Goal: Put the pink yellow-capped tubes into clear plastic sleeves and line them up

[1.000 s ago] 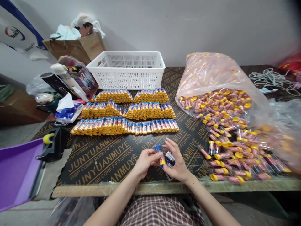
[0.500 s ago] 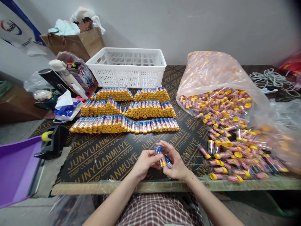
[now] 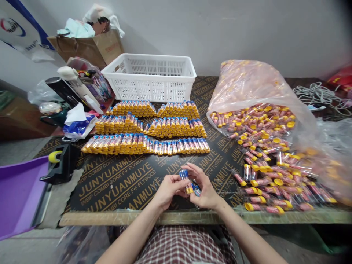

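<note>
Above the table's front edge, a small clear tube (image 3: 186, 181) with a blue-topped label and a yellow end is tilted between my two hands. My left hand (image 3: 169, 191) pinches it from the left with thumb and fingers. My right hand (image 3: 205, 189) curls round its right side, with fingertips at the blue end and the thumb near the yellow end. Blue printed pieces (image 3: 196, 189) lie partly hidden behind my right fingers. Beyond my hands, labelled tubes (image 3: 118, 143) are stacked in rows. To the right spreads a loose heap of yellow-capped tubes (image 3: 271, 179) with pinkish contents.
A white plastic basket (image 3: 154, 86) stands behind the rows. At the right, a large clear bag (image 3: 250, 82) spills tubes onto the dark plywood table (image 3: 115, 183). A tape dispenser (image 3: 62, 161), purple dustpan (image 3: 22, 198), bottles and a paper bag (image 3: 88, 49) occupy the left.
The tube and both hands have shifted very slightly to the left; the grip looks the same. The view has tilted a little.
</note>
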### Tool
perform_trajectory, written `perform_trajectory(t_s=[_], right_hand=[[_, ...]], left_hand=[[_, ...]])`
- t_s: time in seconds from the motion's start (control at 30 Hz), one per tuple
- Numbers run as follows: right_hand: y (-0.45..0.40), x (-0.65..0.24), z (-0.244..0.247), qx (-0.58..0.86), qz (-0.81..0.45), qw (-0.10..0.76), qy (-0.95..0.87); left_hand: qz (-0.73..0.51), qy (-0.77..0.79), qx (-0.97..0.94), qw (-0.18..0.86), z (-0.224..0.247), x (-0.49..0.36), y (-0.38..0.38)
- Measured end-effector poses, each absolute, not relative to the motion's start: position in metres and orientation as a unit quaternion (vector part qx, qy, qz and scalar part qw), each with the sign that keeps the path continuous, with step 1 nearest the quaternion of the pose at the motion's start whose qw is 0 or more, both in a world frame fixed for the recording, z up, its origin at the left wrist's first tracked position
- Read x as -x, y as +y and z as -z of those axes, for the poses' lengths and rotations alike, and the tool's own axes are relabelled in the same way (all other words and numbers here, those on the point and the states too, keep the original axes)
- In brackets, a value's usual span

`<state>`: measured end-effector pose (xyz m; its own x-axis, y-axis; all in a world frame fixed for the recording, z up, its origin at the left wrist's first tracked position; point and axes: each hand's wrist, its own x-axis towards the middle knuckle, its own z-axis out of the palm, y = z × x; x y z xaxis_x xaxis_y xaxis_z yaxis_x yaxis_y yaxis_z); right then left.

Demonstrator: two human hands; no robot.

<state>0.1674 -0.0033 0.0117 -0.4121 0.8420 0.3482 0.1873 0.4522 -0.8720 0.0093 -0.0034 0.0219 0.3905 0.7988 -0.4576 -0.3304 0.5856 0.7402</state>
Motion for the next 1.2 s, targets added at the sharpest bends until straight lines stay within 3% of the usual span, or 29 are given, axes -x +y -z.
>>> perform_trajectory(t_s=[0.1, 0.17, 0.3, 0.43, 0.7, 0.8, 1.03, 1.13, 1.2], right_hand=[[0.027, -0.168, -0.019, 0.367, -0.282, 0.388, -0.797], [0.059, -0.164, -0.023, 0.403, -0.193, 0.354, -0.821], [0.118, -0.147, -0.022, 0.451, -0.102, 0.197, -0.864], [0.142, -0.132, -0.016, 0.457, -0.083, 0.141, -0.874], [0.099, -0.197, -0.032, 0.543, -0.012, 0.150, -0.826], [0.067, -0.255, -0.024, 0.645, 0.024, 0.057, -0.762], [-0.001, -0.334, 0.012, 0.696, 0.035, -0.012, -0.717], [-0.009, -0.328, 0.019, 0.692, 0.028, 0.026, -0.721], [-0.008, -0.314, 0.016, 0.684, -0.014, 0.114, -0.721]], left_hand=[[-0.398, 0.461, -0.295, 0.737, -0.009, -0.009, 0.001], [-0.394, 0.527, -0.386, 0.646, 0.001, -0.011, 0.003], [-0.228, 0.613, -0.634, 0.412, 0.018, -0.023, 0.000], [-0.125, 0.612, -0.720, 0.303, 0.025, -0.030, -0.004], [-0.121, 0.613, -0.713, 0.318, 0.023, -0.027, -0.002], [-0.136, 0.618, -0.704, 0.324, 0.024, -0.028, -0.002], [-0.204, 0.629, -0.669, 0.340, 0.028, -0.027, -0.001], [-0.269, 0.610, -0.628, 0.400, 0.031, -0.026, -0.001], [-0.328, 0.593, -0.573, 0.460, 0.032, -0.026, 0.000]])
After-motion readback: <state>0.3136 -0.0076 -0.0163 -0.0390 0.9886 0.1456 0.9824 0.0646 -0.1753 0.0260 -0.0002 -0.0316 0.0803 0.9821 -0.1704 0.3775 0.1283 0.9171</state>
